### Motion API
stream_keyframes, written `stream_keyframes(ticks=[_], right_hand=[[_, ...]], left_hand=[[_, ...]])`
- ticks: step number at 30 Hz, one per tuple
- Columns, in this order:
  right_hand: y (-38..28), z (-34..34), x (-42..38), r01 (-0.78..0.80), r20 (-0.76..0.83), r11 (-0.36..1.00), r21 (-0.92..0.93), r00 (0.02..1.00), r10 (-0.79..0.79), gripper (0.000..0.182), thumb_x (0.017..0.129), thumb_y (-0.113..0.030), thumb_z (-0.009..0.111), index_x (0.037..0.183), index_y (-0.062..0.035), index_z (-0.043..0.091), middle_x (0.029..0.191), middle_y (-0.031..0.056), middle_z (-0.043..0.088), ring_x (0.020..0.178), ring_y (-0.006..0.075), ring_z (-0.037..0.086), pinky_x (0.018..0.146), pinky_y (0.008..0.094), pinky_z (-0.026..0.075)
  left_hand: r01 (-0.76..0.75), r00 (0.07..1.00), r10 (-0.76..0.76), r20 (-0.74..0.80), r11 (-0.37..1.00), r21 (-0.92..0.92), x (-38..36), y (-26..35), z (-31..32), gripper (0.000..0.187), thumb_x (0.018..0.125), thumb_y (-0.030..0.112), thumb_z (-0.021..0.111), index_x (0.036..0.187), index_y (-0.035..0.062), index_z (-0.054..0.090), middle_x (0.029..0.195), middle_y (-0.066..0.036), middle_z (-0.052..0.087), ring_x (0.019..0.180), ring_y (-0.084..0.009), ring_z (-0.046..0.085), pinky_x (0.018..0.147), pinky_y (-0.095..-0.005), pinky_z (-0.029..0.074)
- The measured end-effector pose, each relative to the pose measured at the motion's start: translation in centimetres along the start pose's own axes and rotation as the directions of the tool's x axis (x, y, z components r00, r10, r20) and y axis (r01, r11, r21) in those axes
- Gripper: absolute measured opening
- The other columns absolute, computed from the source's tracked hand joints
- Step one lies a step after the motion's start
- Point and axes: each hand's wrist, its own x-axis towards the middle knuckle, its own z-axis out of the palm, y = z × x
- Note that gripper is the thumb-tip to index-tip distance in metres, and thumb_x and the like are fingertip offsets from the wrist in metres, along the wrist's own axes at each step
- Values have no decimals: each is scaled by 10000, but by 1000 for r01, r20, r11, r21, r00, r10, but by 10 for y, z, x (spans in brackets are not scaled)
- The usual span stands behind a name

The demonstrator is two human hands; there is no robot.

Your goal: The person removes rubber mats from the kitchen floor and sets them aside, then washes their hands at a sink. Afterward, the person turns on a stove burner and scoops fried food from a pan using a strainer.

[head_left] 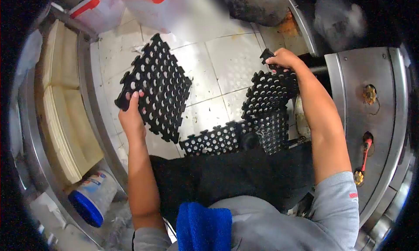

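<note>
My left hand grips one corner of a black perforated rubber floor mat tile, its thumb on top and fingertips showing through the holes. The tile is tilted up above the floor, with jigsaw-like tabs along its edges. Over on the right, my right hand is closed on the upper edge of another black mat tile. That tile slants down toward more interlocking mat lying by my legs. Part of the mat is hidden behind my dark trousers or apron.
White floor tiles with small debris lie between the mats. Along the left runs a shelf with cream-coloured trays and a blue-lidded tub. A steel appliance panel with valves borders the right. White-and-red bags stand ahead.
</note>
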Motion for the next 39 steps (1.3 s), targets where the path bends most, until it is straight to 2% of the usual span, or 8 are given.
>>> stream_keyframes(ticks=[5, 13, 21, 24, 25, 31, 33, 39], right_hand=[[5, -82, -27, 196, -109, 828, 525, 981, -163, 316, 770, -318, 603, 796, -4, 586, 609, 44, 554, 510, 124, 519, 415, 272, 418], [-95, -55, -87, 514, -592, 710, 482, 788, -168, 414, 799, -373, 559, 881, 31, 595, 716, 71, 634, 584, 120, 543, 462, 251, 475], [-209, 98, -93, 590, -655, 704, 396, 719, -234, 348, 796, -335, 527, 803, 2, 614, 689, 242, 582, 731, 407, 579, 718, 446, 438], [-196, 78, -81, 281, -231, 801, 528, 956, -183, 363, 811, -304, 510, 911, 39, 578, 827, 228, 607, 673, 310, 617, 534, 403, 496], [-164, 102, -32, 416, -469, 709, 569, 873, -137, 362, 827, -297, 494, 671, 19, 579, 593, 197, 571, 529, 311, 556, 507, 414, 434], [-74, -9, -73, 397, -668, 733, 552, 737, 104, 350, 827, -312, 512, 841, 27, 599, 636, 168, 594, 544, 254, 606, 549, 383, 479], [-80, 2, -63, 388, -851, 919, 64, 502, -153, 350, 834, -312, 506, 903, 25, 574, 664, 209, 586, 609, 341, 595, 573, 410, 468], [-205, 103, -73, 520, -542, 709, 476, 809, -230, 344, 841, -293, 497, 832, 40, 584, 672, 176, 610, 614, 257, 619, 496, 337, 487]], left_hand=[[-9, 1000, 8, -14, 995, -95, 4, 3, 8, 256, 803, 192, 589, 1009, 42, 570, 842, -7, 609, 726, -78, 546, 582, -208, 387], [-46, 999, 46, 8, 999, -16, 6, -6, 11, 260, 814, 201, 571, 1007, 27, 578, 848, -3, 608, 717, -72, 538, 582, -224, 392], [-171, 978, 148, 148, 972, 158, -40, 8, 92, 314, 802, 245, 569, 915, -45, 605, 805, -92, 625, 721, -161, 564, 658, -307, 449], [-252, 967, 251, 35, 935, 248, -30, -4, 97, 353, 782, 269, 582, 929, -52, 588, 846, -168, 630, 790, -240, 593, 732, -350, 438], [-243, 969, 244, 38, 921, 305, -27, 7, 87, 334, 779, 265, 584, 906, -44, 596, 819, -158, 629, 748, -242, 586, 710, -349, 439], [-241, 913, 339, -227, 897, 369, 15, 36, 14, 269, 788, 219, 556, 872, -34, 593, 735, -120, 611, 662, -222, 562, 644, -344, 427], [-210, 891, 378, -252, 834, 510, 18, 39, 10, 269, 801, 197, 542, 937, -31, 586, 761, -134, 595, 680, -269, 560, 657, -360, 428], [-394, 891, 438, 122, 611, 687, -29, 16, 99, 267, 793, 176, 548, 1001, 12, 581, 912, -163, 581, 847, -335, 547, 749, -398, 425]])
